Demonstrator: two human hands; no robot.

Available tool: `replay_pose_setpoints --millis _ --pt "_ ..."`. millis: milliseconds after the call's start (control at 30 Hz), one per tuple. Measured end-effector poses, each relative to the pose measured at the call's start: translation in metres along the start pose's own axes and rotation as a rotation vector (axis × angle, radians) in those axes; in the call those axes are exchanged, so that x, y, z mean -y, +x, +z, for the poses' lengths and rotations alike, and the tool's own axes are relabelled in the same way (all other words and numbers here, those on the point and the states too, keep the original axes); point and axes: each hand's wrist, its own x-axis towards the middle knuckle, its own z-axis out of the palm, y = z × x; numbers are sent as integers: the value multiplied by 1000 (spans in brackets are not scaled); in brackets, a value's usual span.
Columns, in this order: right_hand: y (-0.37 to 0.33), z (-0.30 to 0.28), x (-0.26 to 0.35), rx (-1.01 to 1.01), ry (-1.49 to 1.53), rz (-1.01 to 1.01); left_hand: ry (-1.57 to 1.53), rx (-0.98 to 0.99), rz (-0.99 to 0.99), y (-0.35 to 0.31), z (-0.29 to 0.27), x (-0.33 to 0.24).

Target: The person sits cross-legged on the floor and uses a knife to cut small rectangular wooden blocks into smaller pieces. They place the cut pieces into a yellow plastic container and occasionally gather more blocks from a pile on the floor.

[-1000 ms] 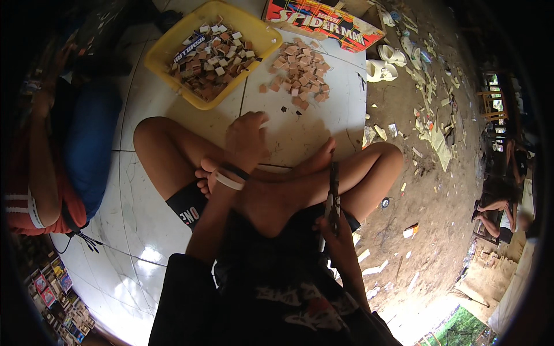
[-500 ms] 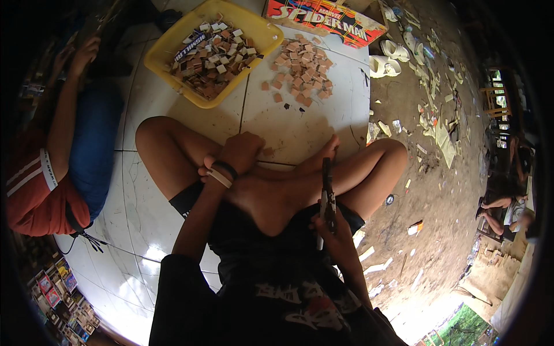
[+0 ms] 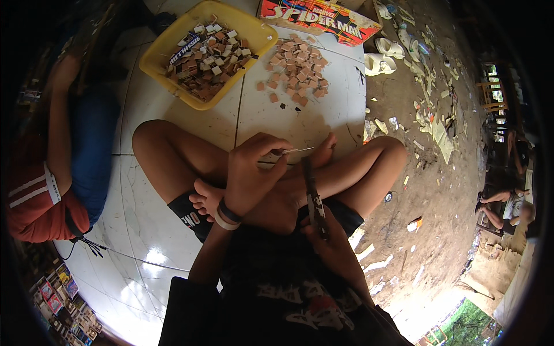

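Note:
My left hand [image 3: 254, 173], wearing a black and a pale wristband, is raised over my crossed legs. Its thumb and forefinger pinch a thin, pale, flat piece [image 3: 298, 150], seen nearly edge-on. Lower and to the right, my right hand [image 3: 330, 248] is wrapped round a long, narrow, dark tool [image 3: 313, 199] with worn whitish patches. The tool points away from me, its far end close below the pale piece but apparently apart from it. I cannot make out the tool's exact kind.
A yellow basin [image 3: 151, 72] of small square tiles stands ahead, with a pile of brown square pieces [image 3: 300, 66] beside it. Beyond lies a printed red box [image 3: 323, 23]. Another person [image 3: 49, 202] sits at the left. Scraps litter the dirt ground [image 3: 404, 230] at right.
My left hand has risen from near my leg and turned, now showing the thin pale piece in its fingertips. The tool in my right hand has tilted leftward.

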Motion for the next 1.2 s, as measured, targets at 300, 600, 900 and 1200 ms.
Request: replay_pose_setpoints --millis 300,600,900,1200 --pt "2 1 2 19 40 -61 -34 10 9 -8 1 -2" --pt "0 2 4 -17 41 -83 -16 15 18 -9 0 -4" --pt "-1 0 10 -33 -55 -94 12 18 39 -8 -1 -8" --pt "0 1 12 -40 -42 -104 -24 -24 67 -11 6 0"
